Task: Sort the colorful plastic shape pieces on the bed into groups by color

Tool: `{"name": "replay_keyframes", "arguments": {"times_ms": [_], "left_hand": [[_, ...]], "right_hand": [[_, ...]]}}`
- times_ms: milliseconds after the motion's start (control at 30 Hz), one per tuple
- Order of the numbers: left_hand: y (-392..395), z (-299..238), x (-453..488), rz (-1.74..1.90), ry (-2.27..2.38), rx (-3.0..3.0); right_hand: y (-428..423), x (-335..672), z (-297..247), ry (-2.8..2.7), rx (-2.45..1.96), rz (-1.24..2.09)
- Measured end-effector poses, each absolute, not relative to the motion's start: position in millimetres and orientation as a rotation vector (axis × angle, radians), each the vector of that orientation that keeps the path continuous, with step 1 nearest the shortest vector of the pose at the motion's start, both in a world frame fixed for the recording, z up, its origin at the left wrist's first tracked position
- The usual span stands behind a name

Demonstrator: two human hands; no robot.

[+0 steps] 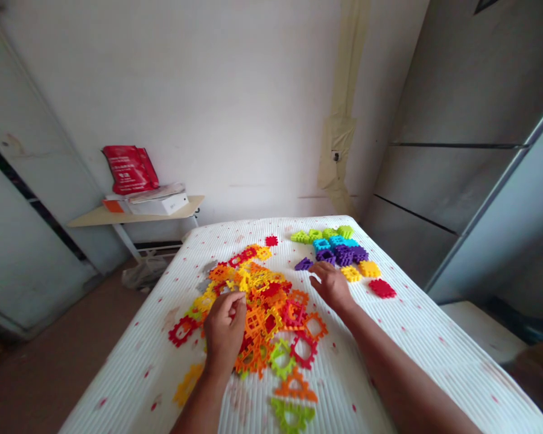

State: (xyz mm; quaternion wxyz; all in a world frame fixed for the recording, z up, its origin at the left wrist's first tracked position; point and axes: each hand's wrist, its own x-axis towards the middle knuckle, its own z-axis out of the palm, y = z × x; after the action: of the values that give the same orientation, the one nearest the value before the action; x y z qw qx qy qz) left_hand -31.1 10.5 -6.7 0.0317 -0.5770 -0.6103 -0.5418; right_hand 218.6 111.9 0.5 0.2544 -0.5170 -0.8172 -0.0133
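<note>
My left hand [225,322] is over the left part of a heap of interlocking plastic building pieces [259,319], mostly orange, yellow and red. Its fingers are curled with the thumb against them; whatever they hold, if anything, is hidden. My right hand [332,284] is right of the heap, fingers apart and apparently empty. Its fingertips are beside a flat purple piece [304,264]; I cannot tell whether they touch. Beyond it are stacked purple pieces [344,255], blue pieces [337,241] and a row of green pieces [315,235].
Yellow pieces [370,269] and a red piece [382,288] lie near my right forearm. A lone red square [271,240] sits toward the far edge. The white ribbed cover [131,374] lies under everything. A small side table [90,216] bears a red bag [129,170].
</note>
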Motion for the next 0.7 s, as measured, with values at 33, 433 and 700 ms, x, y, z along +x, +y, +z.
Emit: {"name": "replay_keyframes", "arguments": {"times_ms": [33, 433, 700], "left_hand": [[11, -7, -31, -1.670, -1.887, -1.778], [11, -9, -30, -1.671, -1.917, -1.813], [10, -7, -29, -1.673, -1.908, -1.836]], "right_hand": [[113, 209, -1, -2.277, -1.326, 0.010], [130, 148, -11, -2.525, -1.327, 0.112], [132, 149, -16, -2.526, -1.338, 0.111]]}}
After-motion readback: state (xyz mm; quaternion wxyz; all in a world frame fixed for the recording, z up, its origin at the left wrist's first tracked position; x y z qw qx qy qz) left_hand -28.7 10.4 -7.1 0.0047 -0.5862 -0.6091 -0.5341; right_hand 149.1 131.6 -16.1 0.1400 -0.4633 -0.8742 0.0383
